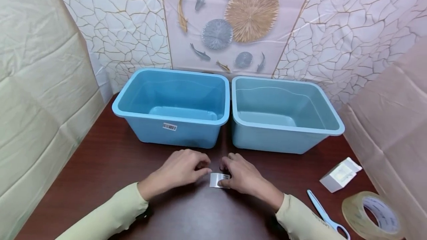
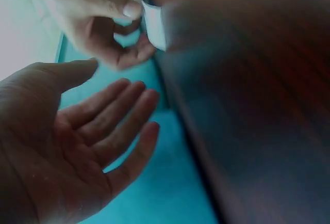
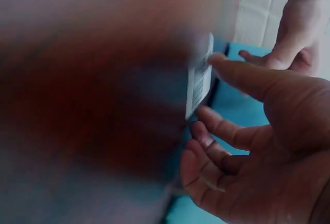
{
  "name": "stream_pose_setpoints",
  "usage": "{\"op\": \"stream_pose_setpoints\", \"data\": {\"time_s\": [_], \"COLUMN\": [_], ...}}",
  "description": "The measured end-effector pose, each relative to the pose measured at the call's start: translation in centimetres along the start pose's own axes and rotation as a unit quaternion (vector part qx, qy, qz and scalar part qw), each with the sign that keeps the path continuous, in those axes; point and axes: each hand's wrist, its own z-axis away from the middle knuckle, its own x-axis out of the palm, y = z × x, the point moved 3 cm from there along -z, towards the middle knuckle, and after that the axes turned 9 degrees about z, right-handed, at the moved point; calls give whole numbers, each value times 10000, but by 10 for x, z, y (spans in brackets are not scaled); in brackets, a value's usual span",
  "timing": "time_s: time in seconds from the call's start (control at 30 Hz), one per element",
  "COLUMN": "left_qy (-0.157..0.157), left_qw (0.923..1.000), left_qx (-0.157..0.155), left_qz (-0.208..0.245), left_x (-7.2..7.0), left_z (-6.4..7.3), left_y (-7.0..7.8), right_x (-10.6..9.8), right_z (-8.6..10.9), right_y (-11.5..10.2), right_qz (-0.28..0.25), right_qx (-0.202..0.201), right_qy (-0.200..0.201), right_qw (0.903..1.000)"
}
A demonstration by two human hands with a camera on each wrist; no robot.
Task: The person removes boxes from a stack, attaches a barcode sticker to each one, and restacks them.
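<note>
A small white barcode label (image 1: 216,180), slightly curled, lies on the dark wooden table between the two hands. My right hand (image 1: 242,173) holds it at its right end, the thumb over its lower edge and the curled fingers by its upper edge. Black bars show on the label (image 3: 200,82) in the right wrist view. My left hand (image 1: 185,167) is just left of the label, its thumb tip close to the label's left end. In the left wrist view that left hand (image 2: 82,141) has loosely spread fingers with nothing between them.
Behind the hands stand a blue tub (image 1: 176,130) with a barcode sticker and a paler blue-grey tub (image 1: 267,140). On the right lie a small white box (image 1: 340,175), light-blue scissors (image 1: 320,208) and a roll of clear tape (image 1: 353,214). Draped fabric borders the table.
</note>
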Motion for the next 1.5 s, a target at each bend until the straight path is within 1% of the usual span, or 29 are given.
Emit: {"op": "stream_pose_setpoints", "data": {"time_s": [0.07,0.17,0.23,0.3,0.37,0.43,0.47,0.53,0.6,0.67,0.77,0.83,0.9,0.97,1.07,1.2,1.23,1.3,1.43,1.5], "left_qy": [-267,-474,-556,-560,-506,-296,-150,177,499,783,1136,1366,1565,1696,1720,1622,1612,1600,1527,1469], "left_qw": [9996,9982,9978,9981,9985,9980,9966,9920,9854,9779,9704,9656,9614,9564,9466,9273,9228,9172,9133,9101], "left_qx": [37,104,120,156,163,176,169,125,97,36,-50,-120,-174,-179,-222,-356,-401,-453,-480,-486], "left_qz": [-105,-339,-348,-207,139,532,786,1247,1627,1937,2130,2208,2256,2369,2719,3354,3477,3620,3746,3845], "left_x": [13,26,31,34,35,32,29,23,18,14,12,12,11,11,11,12,12,12,13,12], "left_z": [-6,-12,-14,-16,-19,-23,-24,-26,-27,-27,-25,-23,-21,-20,-20,-19,-19,-18,-16,-15], "left_y": [3,8,10,12,12,12,13,14,15,16,15,14,13,12,11,9,8,7,4,3], "right_x": [3,5,5,3,-1,-8,-12,-19,-24,-26,-27,-25,-24,-23,-21,-18,-17,-15,-13,-12], "right_z": [0,-1,-2,-3,-3,-3,-3,-1,0,2,2,2,2,2,2,0,0,-2,-4,-4], "right_y": [2,6,10,14,18,22,23,26,27,26,22,18,15,13,10,8,8,9,10,10], "right_qz": [-120,-469,-760,-1181,-1675,-2112,-2310,-2520,-2533,-2354,-1899,-1591,-1480,-1557,-1911,-2551,-2724,-3117,-3751,-3960], "right_qx": [-49,-115,-145,-198,-278,-358,-349,-278,-114,61,254,302,268,163,110,241,282,357,507,520], "right_qy": [-123,-325,-446,-525,-415,-98,153,777,1443,2118,2926,3316,3507,3546,3376,2995,2900,2715,2396,2267], "right_qw": [9998,9983,9960,9914,9846,9767,9722,9642,9565,9485,9369,9294,9243,9218,9216,9190,9170,9099,8941,8883]}}
